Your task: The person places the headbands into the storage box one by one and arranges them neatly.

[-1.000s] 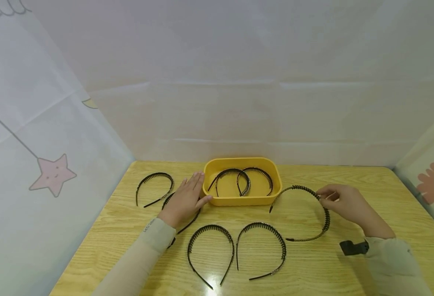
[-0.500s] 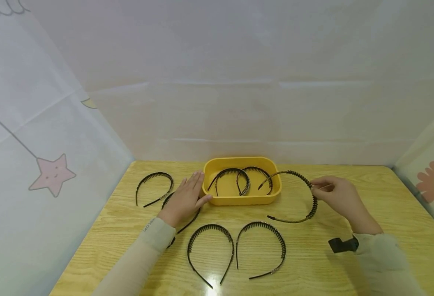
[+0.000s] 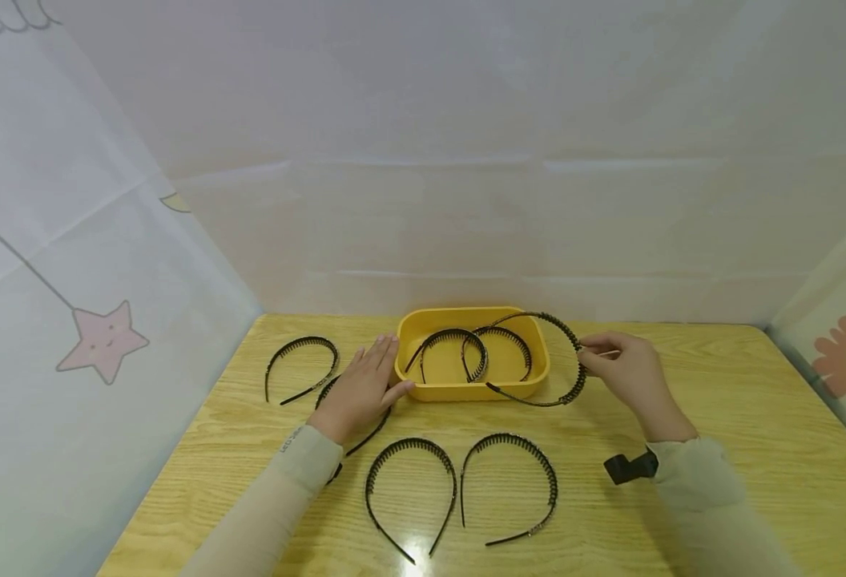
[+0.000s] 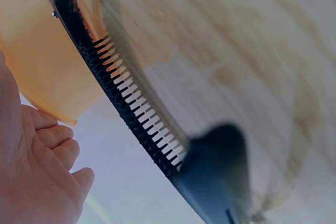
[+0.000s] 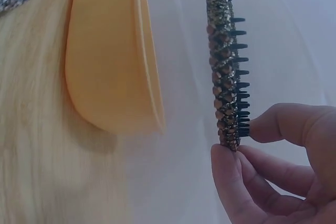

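My right hand (image 3: 628,373) pinches a dark toothed headband (image 3: 574,389) between thumb and fingers. In the right wrist view, bronze beads (image 5: 223,90) and short black teeth show on it. The held headband's free ends overlap the right half of a yellow box (image 3: 477,393) in the head view. Two black toothed headbands (image 3: 454,331) lie inside the box. With fingers extended, my left hand (image 3: 358,391) rests at the box's left side. Beneath that hand and wrist lies another headband (image 3: 371,437), partly hidden; its black teeth (image 4: 139,114) show large in the left wrist view.
Two headbands (image 3: 410,441) (image 3: 554,489) lie side by side in front of the box on the wooden table (image 3: 719,385). One more headband (image 3: 300,340) is at the far left. A pale cloth wall (image 3: 423,200) stands close behind the box.
My right hand has carried its headband leftward and slightly away from me, from the right of the box to over its right part. The left hand stays in place.
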Demonstrator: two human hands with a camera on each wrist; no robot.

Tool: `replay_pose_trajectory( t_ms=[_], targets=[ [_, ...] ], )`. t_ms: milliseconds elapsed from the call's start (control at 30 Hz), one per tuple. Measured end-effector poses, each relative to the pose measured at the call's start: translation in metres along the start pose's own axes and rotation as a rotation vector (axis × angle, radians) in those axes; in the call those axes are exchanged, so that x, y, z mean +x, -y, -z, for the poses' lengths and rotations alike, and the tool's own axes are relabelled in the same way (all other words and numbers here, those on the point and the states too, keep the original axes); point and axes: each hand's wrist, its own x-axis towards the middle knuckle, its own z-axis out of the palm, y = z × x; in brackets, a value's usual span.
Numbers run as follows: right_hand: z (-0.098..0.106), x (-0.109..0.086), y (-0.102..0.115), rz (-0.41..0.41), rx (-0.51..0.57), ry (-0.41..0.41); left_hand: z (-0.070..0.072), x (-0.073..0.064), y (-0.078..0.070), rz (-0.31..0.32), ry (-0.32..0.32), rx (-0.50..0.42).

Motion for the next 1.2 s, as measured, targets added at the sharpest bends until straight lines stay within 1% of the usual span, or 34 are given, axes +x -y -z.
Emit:
replay_pose_trajectory(
  t_ms=[267,467,567,700,833,1000,1200],
  targets=[
    [-0.01,0.01,0.014,-0.012,0.034,0.022,0.001,0.0,0.0,-0.002,-0.003,0.001],
    [-0.02,0.023,0.018,-0.052,0.132,0.072,0.001,0.0,-0.001,-0.005,-0.003,-0.002],
    [-0.026,0.03,0.02,-0.071,0.167,0.07,0.001,0.0,-0.001,-0.003,-0.002,-0.005],
    [-0.037,0.037,0.024,-0.077,0.198,0.056,0.0,-0.001,-0.001,0.008,0.007,-0.001],
    [-0.048,0.04,0.027,-0.063,0.174,0.029,-0.001,0.0,-0.001,0.019,0.023,0.001],
    [-0.06,0.042,0.029,-0.031,0.095,-0.033,0.0,0.0,-0.001,0.013,0.017,0.001],
    [-0.07,0.044,0.029,-0.025,0.086,-0.073,0.001,0.0,0.0,0.012,0.019,-0.004]
  ],
)
